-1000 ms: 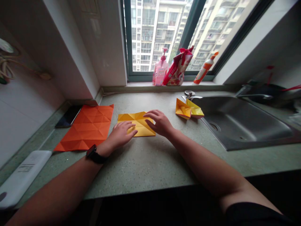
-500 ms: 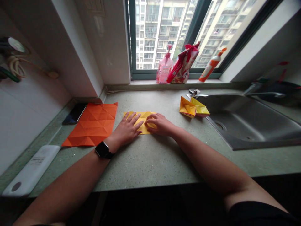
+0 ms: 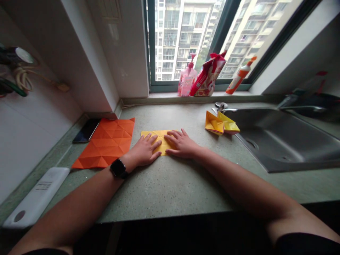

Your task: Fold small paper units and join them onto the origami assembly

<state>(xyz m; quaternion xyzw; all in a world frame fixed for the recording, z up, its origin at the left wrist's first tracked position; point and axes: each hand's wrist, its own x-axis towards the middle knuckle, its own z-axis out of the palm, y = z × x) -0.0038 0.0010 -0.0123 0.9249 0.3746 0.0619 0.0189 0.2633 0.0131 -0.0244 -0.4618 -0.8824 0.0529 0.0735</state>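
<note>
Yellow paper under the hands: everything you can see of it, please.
The yellow paper looks like thin, creased sheet, roughly rectangular and wider than deep. It lies about flat on the speckled counter, to the right of the creased orange sheet. The left hand covers its left part, the right hand its right part, both palm down with fingers spread on it. Whether it is layered underneath, I can't tell.

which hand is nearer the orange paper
Left. The left hand is just right of the orange paper, on the yellow paper; the right hand lies farther right, also on it.
</note>
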